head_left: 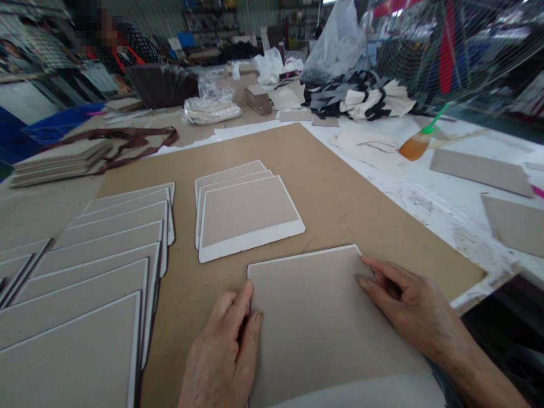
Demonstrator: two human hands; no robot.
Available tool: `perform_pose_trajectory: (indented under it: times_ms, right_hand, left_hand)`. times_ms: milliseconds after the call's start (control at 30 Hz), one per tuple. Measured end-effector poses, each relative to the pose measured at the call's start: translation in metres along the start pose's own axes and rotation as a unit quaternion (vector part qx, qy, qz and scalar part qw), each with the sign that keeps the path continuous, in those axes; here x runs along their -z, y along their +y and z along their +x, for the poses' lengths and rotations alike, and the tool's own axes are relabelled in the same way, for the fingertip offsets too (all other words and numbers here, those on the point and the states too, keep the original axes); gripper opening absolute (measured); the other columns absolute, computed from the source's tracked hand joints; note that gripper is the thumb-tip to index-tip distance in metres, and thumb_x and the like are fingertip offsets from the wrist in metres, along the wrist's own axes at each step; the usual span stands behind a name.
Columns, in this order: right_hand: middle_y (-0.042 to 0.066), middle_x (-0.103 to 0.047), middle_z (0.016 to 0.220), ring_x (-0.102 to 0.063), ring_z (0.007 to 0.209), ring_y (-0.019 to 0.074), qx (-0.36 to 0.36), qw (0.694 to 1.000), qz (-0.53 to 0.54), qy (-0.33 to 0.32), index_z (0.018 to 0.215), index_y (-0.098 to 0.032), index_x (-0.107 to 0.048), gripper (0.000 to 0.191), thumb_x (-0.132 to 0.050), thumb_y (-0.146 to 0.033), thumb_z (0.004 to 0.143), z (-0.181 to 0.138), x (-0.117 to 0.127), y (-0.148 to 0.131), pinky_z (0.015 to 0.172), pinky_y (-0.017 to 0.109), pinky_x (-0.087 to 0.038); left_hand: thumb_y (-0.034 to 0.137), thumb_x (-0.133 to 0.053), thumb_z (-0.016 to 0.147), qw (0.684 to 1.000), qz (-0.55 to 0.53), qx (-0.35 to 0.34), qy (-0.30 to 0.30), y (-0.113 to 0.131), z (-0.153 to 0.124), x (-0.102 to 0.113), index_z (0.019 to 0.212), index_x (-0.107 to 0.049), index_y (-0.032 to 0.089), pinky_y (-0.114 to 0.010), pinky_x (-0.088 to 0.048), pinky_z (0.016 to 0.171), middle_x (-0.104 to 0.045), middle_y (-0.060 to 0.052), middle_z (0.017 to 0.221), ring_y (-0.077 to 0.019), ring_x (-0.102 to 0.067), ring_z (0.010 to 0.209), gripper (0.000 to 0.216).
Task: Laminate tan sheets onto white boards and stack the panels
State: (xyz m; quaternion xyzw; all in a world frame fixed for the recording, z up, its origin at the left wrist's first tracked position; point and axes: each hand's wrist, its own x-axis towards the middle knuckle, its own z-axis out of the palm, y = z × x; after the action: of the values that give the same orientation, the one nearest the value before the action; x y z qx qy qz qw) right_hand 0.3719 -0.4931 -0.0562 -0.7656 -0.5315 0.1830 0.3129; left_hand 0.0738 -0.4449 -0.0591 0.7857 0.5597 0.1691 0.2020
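A large grey-beige panel [314, 317] with a white border along its far edge lies at the front of the brown board [340, 187]. My left hand [225, 340] grips its left edge between thumb and fingers. At the far right corner my right hand [403, 300] pinches the same panel, thumb on top. The near end of the panel shows a pale band and runs out of view. Just beyond it sits a small stack of similar panels [250, 207], slightly fanned, the top one with a wide white strip on its near side.
Overlapping rows of bordered panels [85, 272] spread along the left. A glue bottle [416, 144] with a green nozzle lies on the white surface at right, near loose grey boards [480, 170]. Fabric scraps [374, 99], plastic bags and a large fan [450, 51] stand behind. Another person [123, 48] works at far left.
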Motion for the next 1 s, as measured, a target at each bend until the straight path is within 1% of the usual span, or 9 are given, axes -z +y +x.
perform_pose_trajectory:
  times_ms: [300,467,567,600,667,700,767,867,1000]
  right_hand:
    - [-0.001,-0.057,0.061,-0.057,0.056,0.0187,0.008,1.0,-0.026,-0.015,0.114,-0.017,-0.072,0.048,-0.053,-0.052,0.088,0.002,-0.001,0.002,0.055,0.032,-0.046]
    - [0.007,-0.067,0.091,-0.065,0.071,0.0233,0.091,0.98,-0.176,0.027,0.119,-0.021,-0.071,0.045,-0.041,-0.048,0.1,-0.007,-0.005,0.008,0.064,0.037,-0.052]
    - [0.011,-0.064,0.112,-0.065,0.079,0.0259,0.145,0.947,-0.278,0.07,0.116,-0.025,-0.072,0.034,-0.044,-0.037,0.101,-0.014,-0.01,0.001,0.064,0.039,-0.055]
    - [0.012,-0.064,0.119,-0.065,0.088,0.0275,0.192,0.937,-0.284,0.062,0.116,-0.025,-0.072,0.032,-0.044,-0.028,0.101,-0.016,-0.013,-0.004,0.069,0.04,-0.056]
    - [0.011,-0.061,0.131,-0.06,0.113,0.0289,0.322,0.915,-0.243,-0.012,0.122,-0.023,-0.07,0.037,-0.044,-0.014,0.097,-0.02,-0.018,-0.02,0.091,0.044,-0.055]
    - [0.01,-0.059,0.138,-0.054,0.123,0.0282,0.383,0.897,-0.209,-0.068,0.129,-0.022,-0.067,0.038,-0.046,-0.014,0.098,-0.022,-0.02,-0.028,0.102,0.045,-0.049]
    - [0.009,-0.049,0.15,-0.042,0.137,0.0269,0.454,0.861,-0.156,-0.166,0.144,-0.018,-0.054,0.046,-0.053,-0.034,0.101,-0.029,-0.023,-0.042,0.117,0.047,-0.035]
    - [0.011,-0.035,0.158,-0.028,0.146,0.0289,0.456,0.849,-0.158,-0.215,0.155,-0.013,-0.035,0.077,-0.049,-0.063,0.098,-0.038,-0.018,-0.039,0.122,0.054,-0.02]
    - [0.011,-0.035,0.158,-0.028,0.146,0.0306,0.383,0.889,-0.21,-0.138,0.154,-0.013,-0.038,0.063,-0.047,-0.048,0.102,-0.037,-0.001,0.006,0.118,0.057,-0.026]
  left_hand:
    - [0.041,-0.041,0.099,1.0,0.007,0.001,-0.004,0.002,0.0,0.001,0.137,-0.053,0.026,-0.031,-0.057,0.072,-0.064,-0.004,0.104,-0.0204,-0.069,0.088,0.043]
    - [0.04,-0.045,0.097,0.998,0.046,0.016,0.044,0.006,-0.002,-0.003,0.146,-0.044,0.022,-0.036,-0.057,0.067,-0.062,-0.007,0.102,-0.0234,-0.068,0.084,0.052]
    - [0.026,-0.044,0.096,0.991,0.058,-0.08,0.086,0.006,-0.003,-0.007,0.143,-0.05,0.023,-0.043,-0.058,0.083,-0.061,-0.013,0.119,-0.0266,-0.064,0.104,0.047]
    - [0.019,-0.042,0.095,0.986,0.055,-0.138,0.072,0.006,-0.003,-0.007,0.137,-0.057,0.024,-0.046,-0.055,0.093,-0.06,-0.013,0.127,-0.0274,-0.06,0.115,0.046]
    - [0.011,-0.039,0.093,0.97,0.052,-0.236,0.009,0.007,-0.005,-0.006,0.131,-0.062,0.027,-0.05,-0.042,0.111,-0.058,-0.008,0.14,-0.0268,-0.048,0.134,0.047]
    - [0.014,-0.041,0.094,0.962,0.058,-0.264,-0.028,0.008,-0.007,-0.004,0.136,-0.059,0.027,-0.052,-0.035,0.116,-0.055,-0.006,0.145,-0.0263,-0.042,0.139,0.047]
    - [0.028,-0.049,0.097,0.952,0.082,-0.283,-0.081,0.012,-0.012,-0.001,0.149,-0.043,0.023,-0.055,-0.025,0.122,-0.045,-0.007,0.154,-0.0269,-0.034,0.145,0.053]
    - [0.049,-0.052,0.096,0.947,0.132,-0.273,-0.108,0.015,-0.024,0.005,0.158,-0.02,0.02,-0.055,-0.022,0.122,-0.026,-0.009,0.164,-0.029,-0.021,0.151,0.076]
    - [0.058,-0.05,0.095,0.939,0.189,-0.264,-0.116,0.011,-0.039,0.008,0.159,-0.014,0.017,-0.054,-0.027,0.12,-0.016,-0.01,0.166,-0.0309,-0.017,0.152,0.084]
